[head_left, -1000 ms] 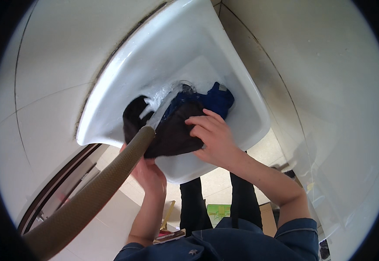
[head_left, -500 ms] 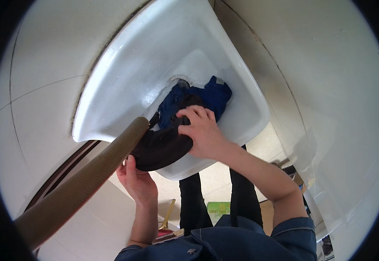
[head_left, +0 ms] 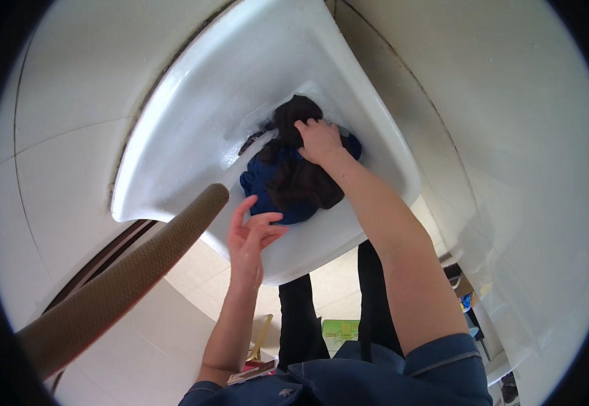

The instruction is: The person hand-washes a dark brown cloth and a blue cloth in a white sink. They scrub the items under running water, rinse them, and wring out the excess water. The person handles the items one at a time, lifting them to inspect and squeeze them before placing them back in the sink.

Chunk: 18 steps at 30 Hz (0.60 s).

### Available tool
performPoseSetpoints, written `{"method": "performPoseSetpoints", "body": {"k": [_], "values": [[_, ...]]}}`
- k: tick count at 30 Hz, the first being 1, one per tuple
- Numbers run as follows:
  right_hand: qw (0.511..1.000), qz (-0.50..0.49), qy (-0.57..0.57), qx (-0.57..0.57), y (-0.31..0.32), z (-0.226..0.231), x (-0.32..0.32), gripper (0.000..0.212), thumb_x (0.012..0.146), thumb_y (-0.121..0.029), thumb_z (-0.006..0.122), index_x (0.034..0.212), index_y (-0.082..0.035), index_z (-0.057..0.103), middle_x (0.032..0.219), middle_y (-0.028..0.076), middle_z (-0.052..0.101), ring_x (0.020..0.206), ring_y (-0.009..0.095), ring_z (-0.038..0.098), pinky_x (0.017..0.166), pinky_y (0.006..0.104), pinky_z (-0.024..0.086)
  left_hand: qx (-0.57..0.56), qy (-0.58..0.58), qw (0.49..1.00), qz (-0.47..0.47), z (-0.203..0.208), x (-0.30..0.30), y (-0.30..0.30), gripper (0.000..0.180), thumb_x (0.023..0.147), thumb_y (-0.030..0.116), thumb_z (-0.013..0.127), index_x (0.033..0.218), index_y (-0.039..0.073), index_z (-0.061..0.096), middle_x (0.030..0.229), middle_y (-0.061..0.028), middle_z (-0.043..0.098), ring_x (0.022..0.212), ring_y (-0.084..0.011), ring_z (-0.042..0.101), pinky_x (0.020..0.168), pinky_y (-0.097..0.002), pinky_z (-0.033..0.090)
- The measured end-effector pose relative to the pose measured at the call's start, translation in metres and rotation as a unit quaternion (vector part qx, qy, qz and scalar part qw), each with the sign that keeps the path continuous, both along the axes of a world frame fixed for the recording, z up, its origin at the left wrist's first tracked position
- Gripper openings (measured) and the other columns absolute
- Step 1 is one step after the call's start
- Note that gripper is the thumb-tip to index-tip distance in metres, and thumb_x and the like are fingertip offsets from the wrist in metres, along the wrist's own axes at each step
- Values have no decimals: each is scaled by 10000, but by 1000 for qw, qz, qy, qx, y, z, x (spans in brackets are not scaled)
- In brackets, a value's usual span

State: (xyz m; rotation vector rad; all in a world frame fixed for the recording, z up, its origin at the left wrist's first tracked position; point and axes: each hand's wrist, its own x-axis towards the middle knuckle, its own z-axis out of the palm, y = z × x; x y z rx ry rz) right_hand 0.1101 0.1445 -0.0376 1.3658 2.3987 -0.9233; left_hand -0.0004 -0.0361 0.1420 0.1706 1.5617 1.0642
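at the left a pale tiled wall (head_left: 71,88), crossed by dark joints, curves toward a white corner sink (head_left: 173,135); a grimy seam runs where the two meet. a brown textured hose (head_left: 132,267) slants up from the lower left, its mouth over the basin, and water (head_left: 250,150) streams from it toward the cloth.

the left hand (head_left: 250,237) is above the near rim, fingers spread and holding nothing, close to a blue cloth (head_left: 257,179); i cannot tell whether the fingertips touch it. below, a yellow bar (head_left: 262,338) leans by the black trousers (head_left: 298,318).

the blue cloth lies bunched in the sink bottom, a dark brown cloth (head_left: 304,186) heaped over it. the right hand (head_left: 318,141) is on the dark one, fingers bent; whether they pinch a fold i cannot tell. a green flat thing (head_left: 340,330) lies on the pale floor (head_left: 335,287) between the legs.

at the right stands another pale, shiny wall (head_left: 511,135).
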Motion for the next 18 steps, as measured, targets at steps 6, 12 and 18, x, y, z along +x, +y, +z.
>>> {"method": "performPoseSetpoints", "body": {"k": [6,12,18], "values": [[961,-120,222,-115,29,91,-19,488,720,-211,679,1168,-63,554,1098,194,641,1041,365,604,887,433,488,-2,75,996,-51,-29,-8,-4,361,886,98,626,1235,40,555,1005,-81,680,973,-159,616,901,-310,465],[930,-131,302,-166,33,80,-36,594,703,-183,700,1242,-65,482,1094,194,642,1066,365,598,904,455,467,24,53,995,-81,-31,-4,9,330,900,52,604,1227,43,555,992,-71,675,983,-146,613,918,-299,460],[991,-89,88,-44,-39,43,-26,592,725,-54,613,1274,-101,397,995,133,653,998,305,609,858,595,370,-42,-2,999,-28,-43,-1,7,380,956,233,547,1287,54,497,1072,-103,646,1009,-185,606,912,-338,474]]}}
